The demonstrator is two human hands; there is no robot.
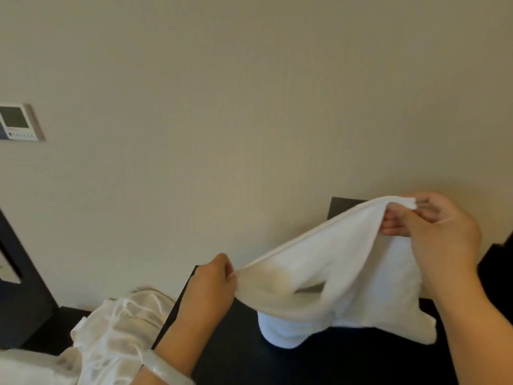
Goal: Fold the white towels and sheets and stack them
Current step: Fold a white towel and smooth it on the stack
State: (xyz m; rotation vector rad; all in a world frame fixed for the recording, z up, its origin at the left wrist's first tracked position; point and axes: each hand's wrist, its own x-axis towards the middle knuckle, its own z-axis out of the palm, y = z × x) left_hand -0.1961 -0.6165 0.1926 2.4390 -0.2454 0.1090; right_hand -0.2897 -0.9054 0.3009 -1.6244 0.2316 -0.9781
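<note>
White towel (347, 268) held in the air at lower right of the frame, above the dark table (236, 348). The left hand (211, 287), at lower centre, pinches one end of the hemmed edge between thumb and curled fingers. The right hand (441, 232), at right, has its fingers closed round the other end. The hem runs taut between them, while the body sags in loose bunches. Likely faults: the narrow left pinch may slip under tension, dropping that end; the hanging cloth appears to brush the white bundle (280, 333) below and may drag it askew; bunched cloth may give a crooked fold. A crumpled sheet (116, 323) waits at lower left.
</note>
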